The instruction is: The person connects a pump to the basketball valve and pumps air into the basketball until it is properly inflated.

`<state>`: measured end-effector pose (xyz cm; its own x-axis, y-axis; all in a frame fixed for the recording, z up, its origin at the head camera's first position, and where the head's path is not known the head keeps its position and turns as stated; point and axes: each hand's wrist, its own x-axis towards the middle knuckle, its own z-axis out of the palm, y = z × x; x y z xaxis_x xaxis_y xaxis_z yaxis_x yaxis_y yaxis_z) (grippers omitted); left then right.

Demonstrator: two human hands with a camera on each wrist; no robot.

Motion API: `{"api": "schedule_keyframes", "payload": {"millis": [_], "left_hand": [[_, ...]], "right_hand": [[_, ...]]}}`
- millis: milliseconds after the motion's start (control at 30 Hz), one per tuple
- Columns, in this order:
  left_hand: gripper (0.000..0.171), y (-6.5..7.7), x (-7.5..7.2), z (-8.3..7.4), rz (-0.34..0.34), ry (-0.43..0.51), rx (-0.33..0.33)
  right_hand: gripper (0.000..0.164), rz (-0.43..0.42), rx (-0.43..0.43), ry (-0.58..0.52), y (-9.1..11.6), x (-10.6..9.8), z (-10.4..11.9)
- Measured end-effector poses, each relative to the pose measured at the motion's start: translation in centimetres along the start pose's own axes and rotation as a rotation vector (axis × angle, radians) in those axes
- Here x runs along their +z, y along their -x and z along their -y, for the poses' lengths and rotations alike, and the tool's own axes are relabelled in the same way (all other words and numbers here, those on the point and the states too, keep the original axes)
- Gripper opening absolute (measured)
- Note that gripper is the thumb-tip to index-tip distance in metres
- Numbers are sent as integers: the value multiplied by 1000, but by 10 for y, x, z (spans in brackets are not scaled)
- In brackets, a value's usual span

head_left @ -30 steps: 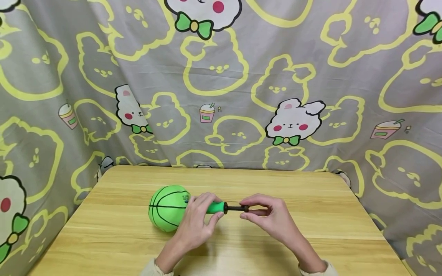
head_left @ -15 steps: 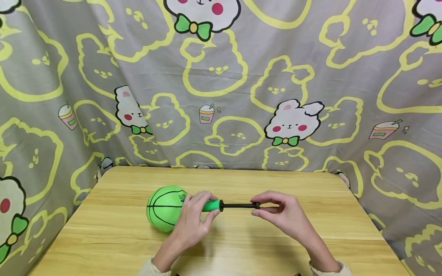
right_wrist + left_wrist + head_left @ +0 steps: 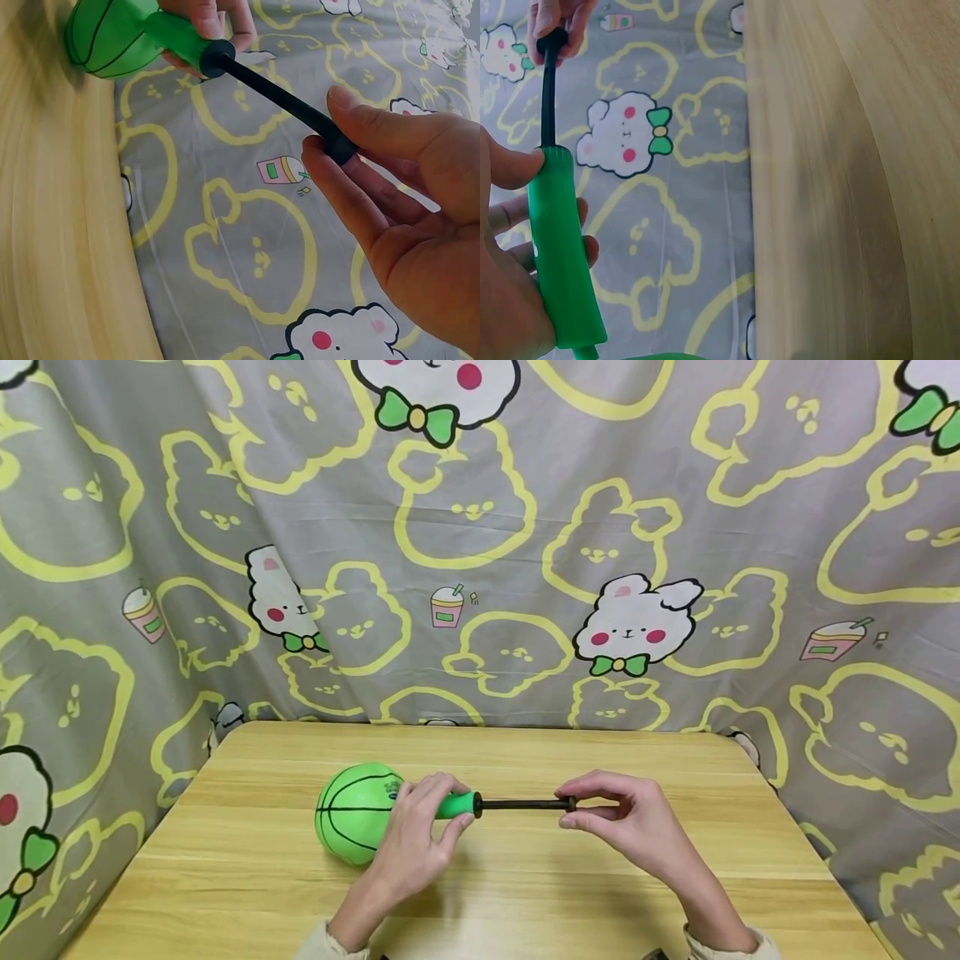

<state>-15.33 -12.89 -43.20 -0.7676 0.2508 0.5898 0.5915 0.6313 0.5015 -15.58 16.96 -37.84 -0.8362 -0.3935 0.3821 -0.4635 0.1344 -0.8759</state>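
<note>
A green hand pump (image 3: 562, 247) lies level between both hands, its black rod (image 3: 521, 804) drawn far out of the barrel. My left hand (image 3: 416, 835) grips the green barrel, thumb and fingers on opposite sides near its black collar. With thumb and fingertips, my right hand (image 3: 630, 818) pinches the small black knob (image 3: 339, 148) at the rod's end. Beyond the left hand sits a green ball (image 3: 352, 814) with black basketball lines, partly covered by that hand. In the right wrist view the pump's far end points at the ball (image 3: 112, 37); the left fingers hide part of the barrel.
The wooden table (image 3: 570, 893) reaches back to a grey curtain (image 3: 510, 543) printed with yellow outlines and white rabbits. Dark small pieces show at the bottom edge of the head view near the sleeves.
My right hand has moved to the right with the knob, and much more of the black rod shows. The left hand, barrel and ball have shifted slightly left in view.
</note>
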Motion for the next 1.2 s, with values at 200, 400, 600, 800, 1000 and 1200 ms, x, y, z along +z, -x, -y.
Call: {"api": "schedule_keyframes", "payload": {"millis": [200,400,600,800,1000,1200], "left_hand": [[21,1,1,-1,-5,7,2],[22,1,2,-3,-12,6,21],[22,1,3,-5,-15,0,36],[22,2,4,-6,-7,-3,48],[23,3,5,-6,-13,-18,60],[24,3,8,-6,-6,-31,71]], "right_hand": [[26,-20,1,-3,-1,8,-4],[28,-47,-47,-39,-4,21,-8],[30,-59,-63,-70,-5,34,-11],[30,-69,-60,-86,-6,46,-14],[29,-95,-92,-88,-7,58,-20],[29,-116,-137,-93,-8,69,-27]]}}
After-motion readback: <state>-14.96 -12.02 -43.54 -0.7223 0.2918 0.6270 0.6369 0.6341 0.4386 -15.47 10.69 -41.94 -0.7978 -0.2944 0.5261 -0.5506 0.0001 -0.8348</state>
